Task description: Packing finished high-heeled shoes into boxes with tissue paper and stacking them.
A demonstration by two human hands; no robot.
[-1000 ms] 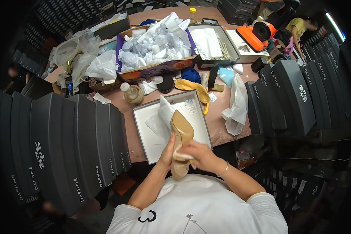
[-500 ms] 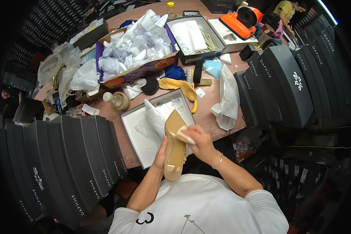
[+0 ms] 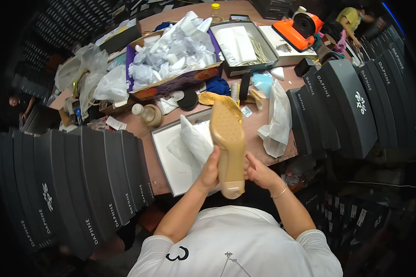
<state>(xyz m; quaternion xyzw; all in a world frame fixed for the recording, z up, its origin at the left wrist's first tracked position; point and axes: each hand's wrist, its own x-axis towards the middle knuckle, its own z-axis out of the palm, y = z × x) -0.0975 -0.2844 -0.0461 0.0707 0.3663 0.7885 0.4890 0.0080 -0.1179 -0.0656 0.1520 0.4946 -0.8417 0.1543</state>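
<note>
A tan high-heeled shoe (image 3: 230, 131) is raised before my chest, sole toward me, toe pointing away and heel toward me. My left hand (image 3: 209, 171) grips its left side, thumb along the edge. On the right side my right hand (image 3: 259, 171) has its fingers curled against the shoe; their tips are partly hidden behind it. Beneath lies a shallow white-lined box (image 3: 168, 166) holding a shoe wrapped in white tissue (image 3: 194, 138). A cream cloth or pad (image 3: 257, 99) rests beyond the shoe, close to a brush (image 3: 235, 91).
Tall stacks of dark shoeboxes flank me left (image 3: 69, 180) and right (image 3: 342, 106). Farther back stand a purple box (image 3: 171, 83) of crumpled plastic and tissue, an open box (image 3: 249, 69) of sticks and an orange machine (image 3: 298, 32). A bottle (image 3: 150, 115) and white tissue (image 3: 277, 122) sit nearer.
My right hand has stopped holding the cream pad against the sole and now holds the shoe's right side. The shoe is raised farther forward, and the pad appears on the table.
</note>
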